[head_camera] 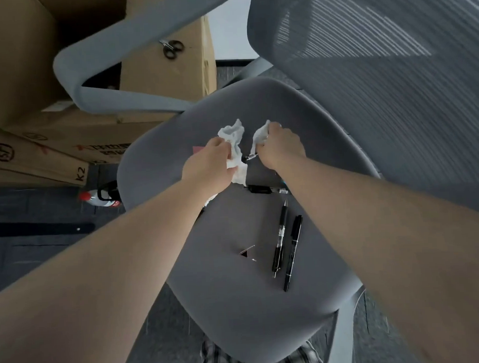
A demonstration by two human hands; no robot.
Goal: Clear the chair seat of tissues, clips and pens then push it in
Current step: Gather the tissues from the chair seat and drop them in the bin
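Observation:
The grey chair seat (238,305) fills the middle of the view. My left hand (210,160) is closed on a crumpled white tissue (232,133) at the far part of the seat. My right hand (282,146) grips a second white tissue (261,135) beside it. A pen tip (251,156) shows between the hands, and another pen (263,190) lies just below them. Two black pens (280,240) (292,253) lie side by side nearer to me. A small binder clip (247,253) rests left of them. A pink scrap (197,149) peeks out by my left hand.
The mesh chair back (393,78) rises on the right and a grey armrest (96,77) curves at the upper left. Cardboard boxes (36,80) are stacked on the left, with scissors (172,48) on one. A red-capped bottle (96,200) lies on the dark carpet.

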